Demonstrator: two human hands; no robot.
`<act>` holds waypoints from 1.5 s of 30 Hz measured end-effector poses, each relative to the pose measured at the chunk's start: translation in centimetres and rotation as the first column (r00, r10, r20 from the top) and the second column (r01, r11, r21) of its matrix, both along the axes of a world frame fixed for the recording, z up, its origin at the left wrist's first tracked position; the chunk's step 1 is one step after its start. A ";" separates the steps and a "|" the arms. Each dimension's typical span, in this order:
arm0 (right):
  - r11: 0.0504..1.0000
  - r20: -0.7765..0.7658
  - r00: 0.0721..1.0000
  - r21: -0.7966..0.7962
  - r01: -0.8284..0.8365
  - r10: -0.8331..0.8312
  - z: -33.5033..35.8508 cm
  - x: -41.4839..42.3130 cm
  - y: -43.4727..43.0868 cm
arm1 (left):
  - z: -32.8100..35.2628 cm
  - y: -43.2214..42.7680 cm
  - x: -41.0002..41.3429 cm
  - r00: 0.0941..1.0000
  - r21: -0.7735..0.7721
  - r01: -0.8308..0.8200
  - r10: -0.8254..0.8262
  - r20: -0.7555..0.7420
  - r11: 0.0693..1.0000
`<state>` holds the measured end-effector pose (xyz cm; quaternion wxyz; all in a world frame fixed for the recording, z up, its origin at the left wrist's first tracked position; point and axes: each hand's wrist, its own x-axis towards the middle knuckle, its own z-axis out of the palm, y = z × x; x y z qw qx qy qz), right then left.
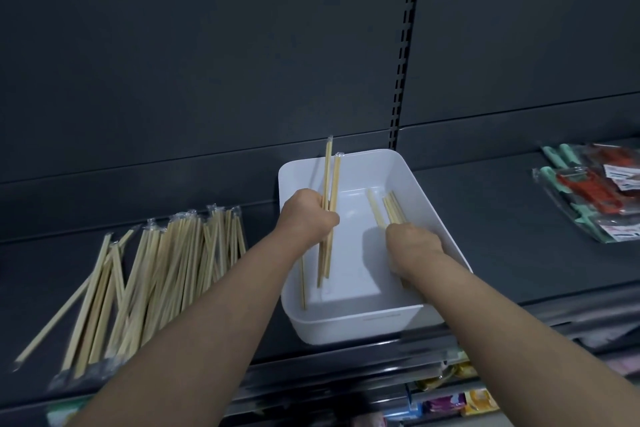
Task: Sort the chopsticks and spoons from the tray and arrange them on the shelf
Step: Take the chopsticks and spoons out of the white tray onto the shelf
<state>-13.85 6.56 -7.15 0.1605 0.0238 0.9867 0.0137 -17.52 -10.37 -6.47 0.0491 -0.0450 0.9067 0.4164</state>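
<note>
Dim overall, diffuse light from above; the dark shelf (pixel 485 218) swallowed most of it. White tray (pixel 391 163) was the only bright surface, no glare. Soft shadows lay on its floor between left hand (pixel 308 215) and right hand (pixel 414 244). Chopsticks (pixel 329 180) in the left grip were fairly sharp; loose pile (pixel 166 270) left of it was motion-smeared. Packets (pixel 595 191) far right were soft. Shelf lines bowed at the edges.

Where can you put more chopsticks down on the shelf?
The widest bare patch of shelf lies between the white tray and the packets at the right. Left of the tray, the chopstick pile crowds it. The tray is busy: left hand and right hand both grip chopsticks there.
</note>
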 end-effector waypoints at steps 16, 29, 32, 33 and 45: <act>0.845 -0.146 0.972 -0.529 0.082 -0.186 6.2 -0.7 -4.2 | 4.0 -5.8 0.4 0.970 0.309 -0.190 0.227 -0.087 0.932; 0.892 -0.007 0.953 -0.351 -0.286 0.303 3.0 1.5 -20.4 | 0.1 -19.8 5.7 0.932 -0.234 -0.284 0.325 0.159 0.930; 0.907 0.005 0.950 -0.301 -0.295 0.311 2.0 1.4 -21.3 | 0.2 -20.4 5.9 0.942 -0.391 -0.232 0.305 0.137 0.891; 0.912 -0.017 0.950 -0.274 -0.305 0.312 2.0 1.4 -21.3 | 0.2 -20.4 5.8 0.948 -0.436 -0.221 0.297 0.115 0.872; 0.962 -0.424 0.896 -0.165 -0.218 0.130 3.8 0.9 -12.3 | 3.9 -11.3 3.4 0.983 -0.262 -0.070 0.022 -0.184 0.963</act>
